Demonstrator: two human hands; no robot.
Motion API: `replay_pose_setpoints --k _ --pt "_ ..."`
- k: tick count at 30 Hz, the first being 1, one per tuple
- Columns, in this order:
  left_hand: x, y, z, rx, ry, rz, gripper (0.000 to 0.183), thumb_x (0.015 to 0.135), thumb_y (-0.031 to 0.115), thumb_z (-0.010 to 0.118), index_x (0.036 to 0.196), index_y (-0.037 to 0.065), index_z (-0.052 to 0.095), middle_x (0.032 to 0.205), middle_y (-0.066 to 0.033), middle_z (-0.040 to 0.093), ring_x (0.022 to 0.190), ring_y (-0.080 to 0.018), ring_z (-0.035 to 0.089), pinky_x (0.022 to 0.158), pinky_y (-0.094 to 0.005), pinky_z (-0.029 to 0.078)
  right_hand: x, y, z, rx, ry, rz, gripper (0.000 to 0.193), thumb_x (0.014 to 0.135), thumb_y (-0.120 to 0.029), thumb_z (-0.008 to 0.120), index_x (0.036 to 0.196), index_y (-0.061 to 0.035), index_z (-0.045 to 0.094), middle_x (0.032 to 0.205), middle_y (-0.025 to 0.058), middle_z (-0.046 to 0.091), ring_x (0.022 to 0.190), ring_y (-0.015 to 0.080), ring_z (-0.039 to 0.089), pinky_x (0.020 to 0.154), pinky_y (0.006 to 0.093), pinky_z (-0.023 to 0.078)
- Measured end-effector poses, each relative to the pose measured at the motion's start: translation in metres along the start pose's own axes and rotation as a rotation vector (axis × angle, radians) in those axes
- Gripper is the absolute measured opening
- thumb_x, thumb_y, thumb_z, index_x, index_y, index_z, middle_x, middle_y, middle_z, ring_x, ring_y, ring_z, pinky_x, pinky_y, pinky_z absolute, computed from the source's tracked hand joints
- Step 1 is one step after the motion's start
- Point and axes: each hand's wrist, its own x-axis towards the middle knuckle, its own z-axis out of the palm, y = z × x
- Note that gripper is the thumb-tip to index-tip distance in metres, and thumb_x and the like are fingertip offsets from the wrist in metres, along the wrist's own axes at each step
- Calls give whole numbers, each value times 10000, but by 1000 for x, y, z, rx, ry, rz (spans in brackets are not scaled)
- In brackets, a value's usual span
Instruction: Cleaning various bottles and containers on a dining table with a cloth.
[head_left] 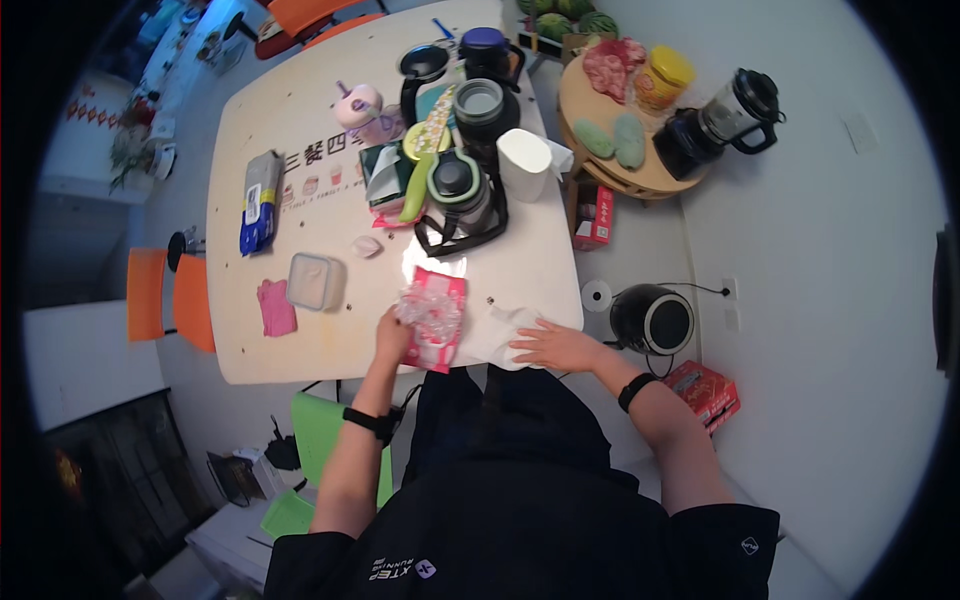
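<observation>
My left hand (392,338) is at the near side of the table, its fingers closed at the left edge of crumpled clear plastic (432,312). That plastic lies on a flat pink-and-white packet (430,357). To the right, my right hand (552,346) rests flat with fingers spread over a white cloth or tissue (497,335) near the table edge. Left of my left hand stand a clear lidded food box (313,281) and a folded pink cloth (276,307). A small pale pouch-like item (367,246) lies beyond the packet.
Bottles and a dark jug (460,190) crowd the table's far right, beside a white container (524,165). A grey-and-blue wipes pack (261,203) lies at left. A round wooden stand (640,180) holds a blender (725,120). A black appliance (652,320) sits on the floor at right.
</observation>
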Motion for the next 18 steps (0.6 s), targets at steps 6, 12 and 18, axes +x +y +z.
replay_pose_setpoints --k 6,12,18 --pt "3 -36 -56 -138 192 -196 252 809 -4 525 1046 -36 605 896 -118 666 816 -210 624 712 -318 479 33 72 -51 -281 72 321 528 883 -249 498 1377 -129 358 1463 41 296 1358 237 245 1101 444 192" --pt "51 -55 -57 -147 303 -97 233 822 32 532 1036 -43 588 933 -177 650 794 -257 622 727 -366 481 56 47 -33 -388 176 562 605 877 -289 510 1409 -103 289 1484 85 235 1374 255 209 1105 458 180" --pt "61 -35 -59 -220 268 -119 266 833 71 524 1076 -34 542 858 -123 605 707 -186 593 594 -311 478 -4 -35 11 -147 77 430 717 842 -341 559 1421 -53 250 1493 113 220 1385 254 193 1112 455 165"
